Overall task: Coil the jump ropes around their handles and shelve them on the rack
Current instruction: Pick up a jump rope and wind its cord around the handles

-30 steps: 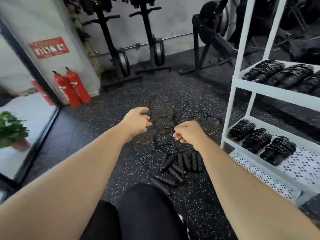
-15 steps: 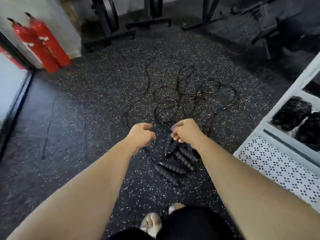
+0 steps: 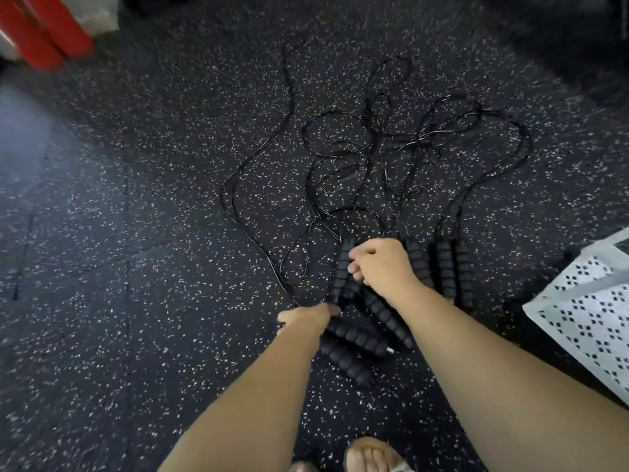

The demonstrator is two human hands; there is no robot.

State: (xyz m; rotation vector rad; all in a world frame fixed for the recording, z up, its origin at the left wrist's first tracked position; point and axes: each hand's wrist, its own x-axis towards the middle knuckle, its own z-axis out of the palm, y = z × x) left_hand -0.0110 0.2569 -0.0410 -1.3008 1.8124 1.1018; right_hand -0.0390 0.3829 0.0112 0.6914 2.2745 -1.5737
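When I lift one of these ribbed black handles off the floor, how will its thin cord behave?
The cords will probably trail limp: they lie in thin, loose loops on the floor. Snagging seems likely, since the loops cross each other. The ribbed handle looks like foam, so probably light and grippy.

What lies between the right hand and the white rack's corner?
In the head view, ribbed black jump rope handles lie side by side between the right hand and the rack, then a strip of speckled floor.
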